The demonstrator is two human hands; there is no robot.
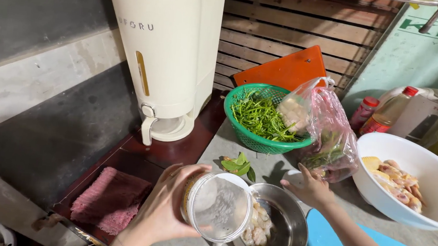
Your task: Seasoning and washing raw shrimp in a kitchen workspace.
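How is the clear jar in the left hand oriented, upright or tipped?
Tipped. The left hand holds the clear jar on its side, its round end facing the camera, over the steel bowl.

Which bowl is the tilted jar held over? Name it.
The small metal bowl at the near edge, holding pale pieces of food. The left hand tips the clear plastic jar over it; the large white bowl sits further right.

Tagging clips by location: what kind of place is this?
Most likely a home kitchen counter: a green basket of leafy greens, a white bowl of raw chicken, and oil and sauce bottles by a rice cooker.
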